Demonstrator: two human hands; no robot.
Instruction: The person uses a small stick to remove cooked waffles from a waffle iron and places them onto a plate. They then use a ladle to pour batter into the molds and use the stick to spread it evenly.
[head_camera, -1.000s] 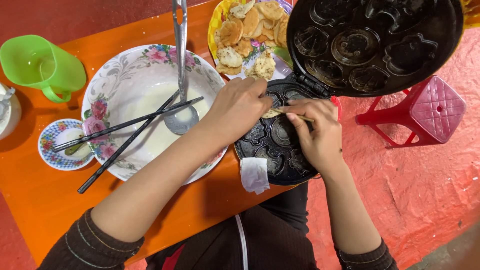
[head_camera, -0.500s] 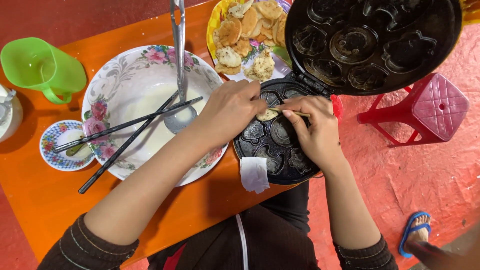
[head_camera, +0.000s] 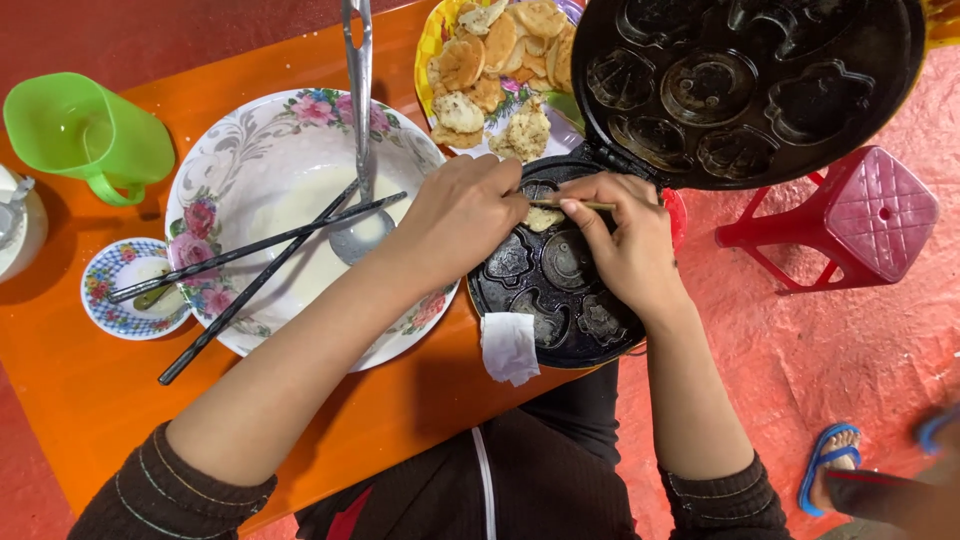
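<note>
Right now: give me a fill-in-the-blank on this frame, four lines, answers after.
1. The right hand pinches a thin ____ over the black mould pan.
2. The black chopsticks rest across the floral ____.
3. The jug at the table's far left corner is ____ in colour.
4. The left hand touches a small pale ____ in the pan.

Answers: stick; bowl; green; cake

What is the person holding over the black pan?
The right hand pinches a thin wooden stick near its end; its tip meets the left hand.
</note>
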